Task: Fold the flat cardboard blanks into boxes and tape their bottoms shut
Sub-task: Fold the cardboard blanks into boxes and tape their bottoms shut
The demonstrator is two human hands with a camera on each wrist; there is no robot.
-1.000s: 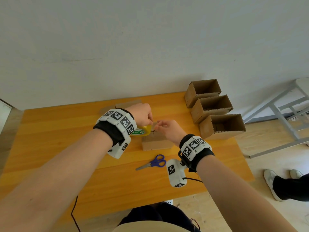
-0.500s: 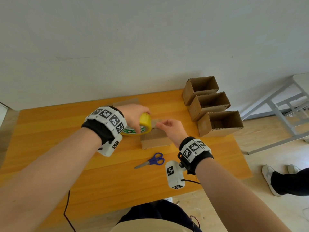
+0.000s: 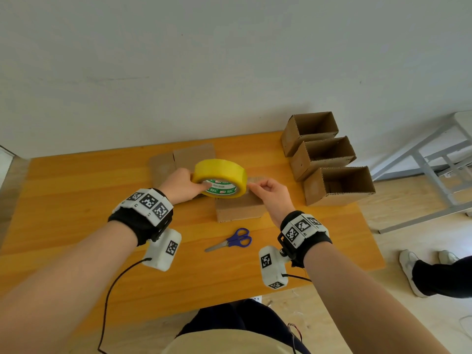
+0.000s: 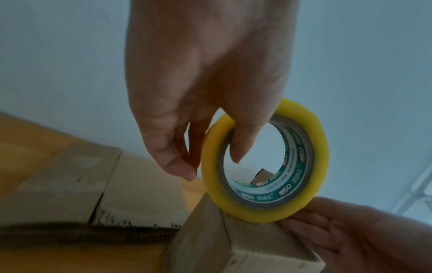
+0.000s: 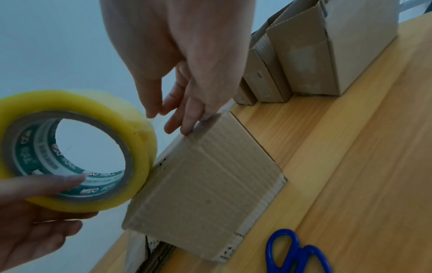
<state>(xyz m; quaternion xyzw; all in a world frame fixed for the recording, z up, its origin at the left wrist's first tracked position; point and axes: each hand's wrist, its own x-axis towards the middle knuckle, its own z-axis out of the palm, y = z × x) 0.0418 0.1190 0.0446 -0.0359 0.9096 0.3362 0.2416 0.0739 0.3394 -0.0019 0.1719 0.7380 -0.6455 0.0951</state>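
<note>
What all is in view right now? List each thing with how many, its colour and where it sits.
Roll of yellow packing tape: one, yellow with green-printed core, held above the centre box.
Brown cardboard box being taped: one, brown, table centre.
Open-topped brown cardboard boxes: three, brown, a row at the table's far right.
Flat brown cardboard blanks: brown, count unclear, far side beyond the tape.
Blue-handled scissors: one, table, near side of the box.
Orange wooden table: one.
Left hand: grips the roll.
Right hand: fingers at the box's top edge.

head overhead, wrists close, shared tape roll (image 3: 220, 178)
</note>
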